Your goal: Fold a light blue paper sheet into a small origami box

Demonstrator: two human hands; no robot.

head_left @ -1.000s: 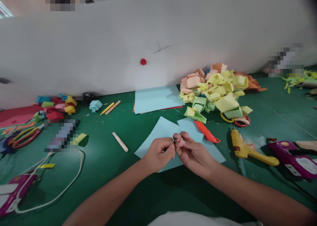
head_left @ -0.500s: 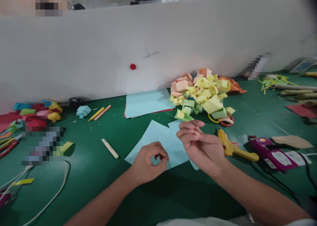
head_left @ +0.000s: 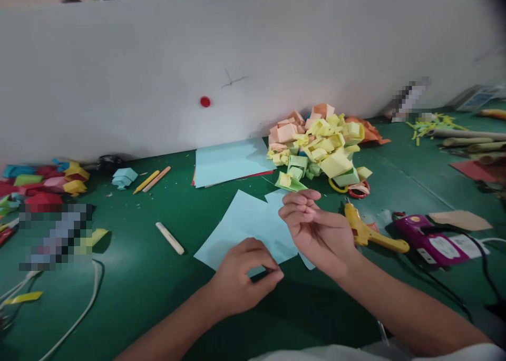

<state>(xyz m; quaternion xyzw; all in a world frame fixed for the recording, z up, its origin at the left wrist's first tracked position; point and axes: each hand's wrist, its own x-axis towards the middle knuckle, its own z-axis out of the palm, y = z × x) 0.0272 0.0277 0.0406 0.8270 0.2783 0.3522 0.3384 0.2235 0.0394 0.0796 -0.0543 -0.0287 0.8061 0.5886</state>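
My left hand (head_left: 247, 276) hovers over the near edge of a light blue paper sheet (head_left: 241, 218), thumb and forefinger tips pressed together in a loop. What lies in that pinch, if anything, is too small to make out. Palm up, my right hand (head_left: 316, 226) is raised above the right part of the paper, its fingers curled in and touching the thumb. Anything between those fingertips is hidden. Beneath the right hand, another light blue piece (head_left: 306, 261) shows at the paper's edge. A yellow glue gun (head_left: 371, 234) lies just right of the right wrist.
Folded paper pieces (head_left: 320, 145) are heaped behind my right hand, beside a light blue stack (head_left: 233, 163). A pale stick (head_left: 169, 238), pencils (head_left: 152, 181), a phone (head_left: 59, 237) and colourful paper (head_left: 43, 184) lie left. A purple device (head_left: 430, 240) with cables sits right.
My left hand has moved slightly right and nearer to me, and its finger loop has stretched. The right hand keeps nearly the same pose. The view has shifted a little.
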